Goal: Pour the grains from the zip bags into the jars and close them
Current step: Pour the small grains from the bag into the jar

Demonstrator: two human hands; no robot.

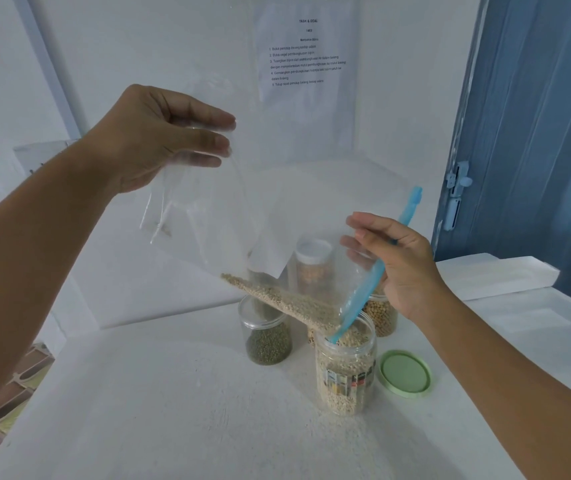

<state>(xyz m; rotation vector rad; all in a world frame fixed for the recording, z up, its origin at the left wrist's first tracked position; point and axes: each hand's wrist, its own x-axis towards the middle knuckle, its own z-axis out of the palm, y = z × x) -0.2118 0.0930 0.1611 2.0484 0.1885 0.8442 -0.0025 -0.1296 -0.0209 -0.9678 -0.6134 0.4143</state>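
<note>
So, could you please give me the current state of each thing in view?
Zip bag: open, tilted, mouth down at the front jar.
Pale grains: sliding toward the bag's mouth.
Front jar: uncapped, nearly full.
Green lid: off, lying beside the front jar.
Green-bean jar: uncapped, partly filled.
Left hand: grips the bag's bottom, raised.
Right hand: holds the bag's blue zip edge.

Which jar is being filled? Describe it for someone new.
On the white table, find the cluster of clear jars. It's the nearest jar, beside the green lid. Only it has the bag's blue zip edge dipping into its mouth.
</note>
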